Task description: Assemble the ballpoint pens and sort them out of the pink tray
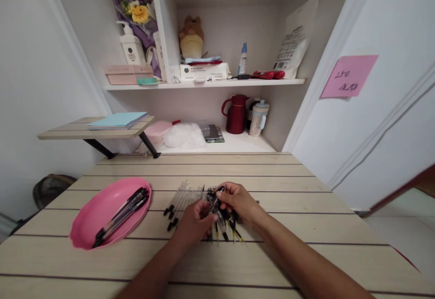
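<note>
Over the middle of the table, my left hand [196,221] grips the clear barrel of a pen [214,204]. My right hand [235,199] pinches the black cap end of the same pen, tilted up to the right. Beneath both hands lies a loose pile of black pen parts and thin refills [238,234], some with yellow ends, partly hidden by my fingers. Clear pen barrels [181,199] with black ends lie side by side just left of the pile. Farther left, a pink scalloped tray [89,208] holds several black-capped pens [124,215].
A small raised wooden shelf [64,129] with a blue notebook [118,120] stands at the back left. Behind the table, a cabinet holds a red jug [237,114], a tumbler [258,118] and a plastic bag [185,136]. A pink note [350,76] hangs at the right.
</note>
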Action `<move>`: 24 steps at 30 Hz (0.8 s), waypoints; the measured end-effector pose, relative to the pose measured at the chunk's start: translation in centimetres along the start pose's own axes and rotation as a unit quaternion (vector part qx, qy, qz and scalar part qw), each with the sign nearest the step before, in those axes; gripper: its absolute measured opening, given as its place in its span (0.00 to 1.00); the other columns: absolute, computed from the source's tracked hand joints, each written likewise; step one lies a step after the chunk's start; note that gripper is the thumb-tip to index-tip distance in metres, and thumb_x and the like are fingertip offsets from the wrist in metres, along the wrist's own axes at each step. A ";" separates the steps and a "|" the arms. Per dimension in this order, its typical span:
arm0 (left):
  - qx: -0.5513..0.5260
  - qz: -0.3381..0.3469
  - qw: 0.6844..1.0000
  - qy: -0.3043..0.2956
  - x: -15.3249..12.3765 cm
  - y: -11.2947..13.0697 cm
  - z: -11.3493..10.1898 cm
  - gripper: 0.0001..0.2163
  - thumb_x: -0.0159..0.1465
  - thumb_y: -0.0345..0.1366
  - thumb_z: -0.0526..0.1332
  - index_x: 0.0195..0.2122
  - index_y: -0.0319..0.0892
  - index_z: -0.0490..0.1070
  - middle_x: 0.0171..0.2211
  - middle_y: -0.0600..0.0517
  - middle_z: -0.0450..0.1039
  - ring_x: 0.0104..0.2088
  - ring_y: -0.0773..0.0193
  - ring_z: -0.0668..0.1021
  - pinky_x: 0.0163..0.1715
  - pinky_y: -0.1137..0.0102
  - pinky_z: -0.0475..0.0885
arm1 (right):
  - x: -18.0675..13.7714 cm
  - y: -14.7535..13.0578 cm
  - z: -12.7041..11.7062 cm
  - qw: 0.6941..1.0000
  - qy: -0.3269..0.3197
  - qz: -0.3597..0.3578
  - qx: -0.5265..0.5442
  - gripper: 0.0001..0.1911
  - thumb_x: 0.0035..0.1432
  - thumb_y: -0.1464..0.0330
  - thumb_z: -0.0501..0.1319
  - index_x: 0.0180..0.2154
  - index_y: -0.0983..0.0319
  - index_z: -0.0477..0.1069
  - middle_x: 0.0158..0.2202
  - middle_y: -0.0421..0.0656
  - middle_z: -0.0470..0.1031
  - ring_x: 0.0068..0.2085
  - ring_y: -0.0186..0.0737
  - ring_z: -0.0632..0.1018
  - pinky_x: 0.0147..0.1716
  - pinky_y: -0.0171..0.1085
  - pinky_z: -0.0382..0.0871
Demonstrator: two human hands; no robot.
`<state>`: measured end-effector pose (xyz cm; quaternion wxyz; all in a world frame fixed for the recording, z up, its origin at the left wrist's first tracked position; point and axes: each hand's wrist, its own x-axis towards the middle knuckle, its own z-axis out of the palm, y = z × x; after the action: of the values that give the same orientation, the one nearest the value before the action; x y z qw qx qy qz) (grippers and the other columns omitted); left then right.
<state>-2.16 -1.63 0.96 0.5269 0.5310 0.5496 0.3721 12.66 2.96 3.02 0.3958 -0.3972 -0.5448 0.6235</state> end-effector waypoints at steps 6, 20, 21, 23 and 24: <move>-0.117 -0.059 0.989 -0.074 -0.7 1.3 -1.0 0.15 0.51 0.48 0.58 0.25 0.38 0.65 0.13 0.58 0.62 0.10 0.75 0.63 0.10 0.79 0.54 | 0.5 -0.7 -1.5 0.996 0.006 -0.026 0.084 0.15 0.39 0.63 0.65 0.30 0.64 0.69 0.19 0.38 0.68 0.19 0.28 0.67 0.18 0.29 0.57; -0.168 -0.068 0.977 -0.112 -0.8 1.3 -1.4 0.17 0.54 0.48 0.56 0.28 0.36 0.67 0.15 0.57 0.61 0.10 0.79 0.58 0.09 0.79 0.47 | 0.7 -0.8 -2.9 0.988 -0.013 0.047 0.149 0.06 0.44 0.69 0.58 0.26 0.62 0.61 0.16 0.34 0.63 0.15 0.26 0.62 0.13 0.27 0.54; -0.163 -0.063 0.979 -0.103 -0.8 1.3 -1.3 0.17 0.54 0.48 0.56 0.28 0.37 0.67 0.15 0.57 0.62 0.10 0.78 0.58 0.10 0.79 0.48 | 0.6 -0.5 -2.1 0.989 -0.022 0.051 0.139 0.08 0.45 0.66 0.59 0.25 0.62 0.60 0.15 0.32 0.60 0.13 0.24 0.58 0.11 0.26 0.49; -0.153 -0.054 0.983 -0.090 -0.8 1.2 -1.0 0.16 0.54 0.48 0.56 0.28 0.37 0.67 0.15 0.58 0.62 0.11 0.78 0.59 0.10 0.79 0.49 | 0.4 0.1 -1.0 0.992 -0.030 0.054 0.108 0.13 0.45 0.60 0.60 0.22 0.63 0.59 0.13 0.31 0.57 0.13 0.23 0.53 0.11 0.27 0.43; -0.147 -0.052 0.984 -0.083 -0.8 1.2 -0.9 0.16 0.53 0.47 0.57 0.28 0.37 0.67 0.15 0.58 0.62 0.10 0.78 0.59 0.10 0.79 0.49 | 0.3 0.4 -0.6 0.994 -0.023 0.052 0.092 0.16 0.44 0.58 0.61 0.22 0.62 0.59 0.13 0.31 0.56 0.13 0.23 0.52 0.11 0.27 0.42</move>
<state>-2.88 -2.05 2.40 0.6618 0.4473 0.4698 0.3757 13.08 3.45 2.58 0.3855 -0.3724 -0.4725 0.6996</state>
